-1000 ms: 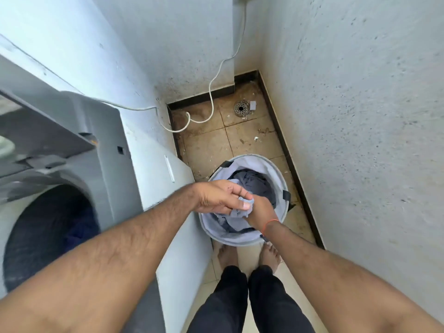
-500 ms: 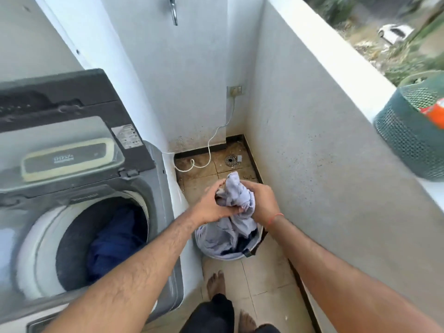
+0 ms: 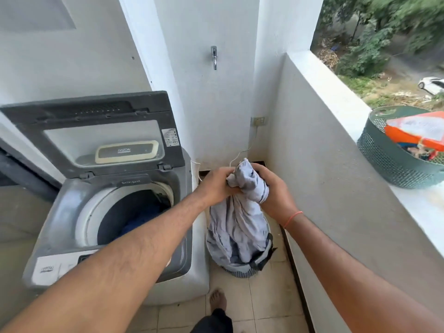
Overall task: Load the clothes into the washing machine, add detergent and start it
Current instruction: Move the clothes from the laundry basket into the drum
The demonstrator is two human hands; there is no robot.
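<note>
A narrow balcony nook with white walls and a tiled floor, open to trees on the right. The one head view shows a top-loading washer at left with its lid up; dark blue clothes already lie in the drum. Just right of it stands a soft hamper. Both hands are clamped on a pale grey garment — the left hand and right hand grip its bunched top, while its tail hangs down into the hamper. On the ledge a green basket holds an orange packet, probably detergent. Loading seems to be the step in hand. Next, the garment needs lifting clear of the hamper — then a swing left over the drum and a release.
</note>
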